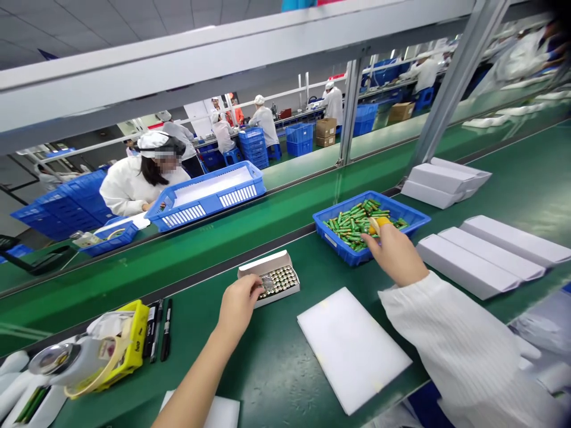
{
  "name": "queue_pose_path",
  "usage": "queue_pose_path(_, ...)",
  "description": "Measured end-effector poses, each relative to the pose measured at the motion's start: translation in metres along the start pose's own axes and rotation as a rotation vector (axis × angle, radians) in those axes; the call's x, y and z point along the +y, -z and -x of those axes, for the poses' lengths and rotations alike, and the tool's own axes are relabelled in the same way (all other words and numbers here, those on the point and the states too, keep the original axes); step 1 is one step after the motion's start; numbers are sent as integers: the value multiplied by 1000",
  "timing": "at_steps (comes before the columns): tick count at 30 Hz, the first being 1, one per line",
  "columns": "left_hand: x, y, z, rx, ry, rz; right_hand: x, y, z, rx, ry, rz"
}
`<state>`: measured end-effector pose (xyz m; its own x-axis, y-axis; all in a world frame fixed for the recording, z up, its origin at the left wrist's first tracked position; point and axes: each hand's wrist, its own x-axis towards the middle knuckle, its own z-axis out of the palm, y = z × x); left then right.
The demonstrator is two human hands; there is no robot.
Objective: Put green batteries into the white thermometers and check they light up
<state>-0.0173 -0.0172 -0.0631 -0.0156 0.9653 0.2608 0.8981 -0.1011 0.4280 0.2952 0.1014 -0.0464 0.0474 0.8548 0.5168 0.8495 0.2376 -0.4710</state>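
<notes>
My left hand (239, 302) is closed at the left end of an open white box (282, 297), fingers curled over its edge. Small cylindrical batteries (285, 277) stand upright in rows inside, metal ends up. A clear, shiny piece (267, 283) lies by my fingertips; I cannot tell what it is. My right hand (396, 252) reaches over the front right of a blue tray (352, 257) heaped with loose green batteries (352, 224). Its thumb and fingers are apart, with yellow covering at the fingertips. Whatever lies under those fingers is partly hidden.
A white foam sheet (352, 351) lies in front of me. Closed white boxes (468, 264) line the right side. At left are a yellow basket (139, 339) and black markers (166, 330). Across the belt, a co-worker (129, 184) sits by a blue crate (209, 199).
</notes>
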Motion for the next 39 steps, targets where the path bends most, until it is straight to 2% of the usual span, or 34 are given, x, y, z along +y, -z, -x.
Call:
queue_pose_path(3,3,-5,-1,-32,-43,-31,8,-4,4,-80,-5,36)
queue_pose_path(8,8,-8,-3,-86,-99,-52,1,1,26,-163,-38,-81)
queue_pose_path(15,8,-8,5,-54,-78,-55,-26,16,50,-122,-13,-283)
queue_pose_path(23,13,-9,6,-69,-15,74,-56,23,79,-290,42,-452)
queue_pose_path(27,14,0,5,3,103,234,-70,26,96,-390,80,-575)
queue_pose_path(29,18,8,8,43,199,385,-78,28,107,-468,68,-596)
queue_pose_path(34,48,26,25,4,455,1099,-102,28,129,-707,86,-658)
queue_pose_path(36,60,29,32,-23,492,1199,-109,26,134,-811,93,-709)
queue_pose_path(39,69,32,39,-56,504,1255,-114,22,138,-885,68,-777)
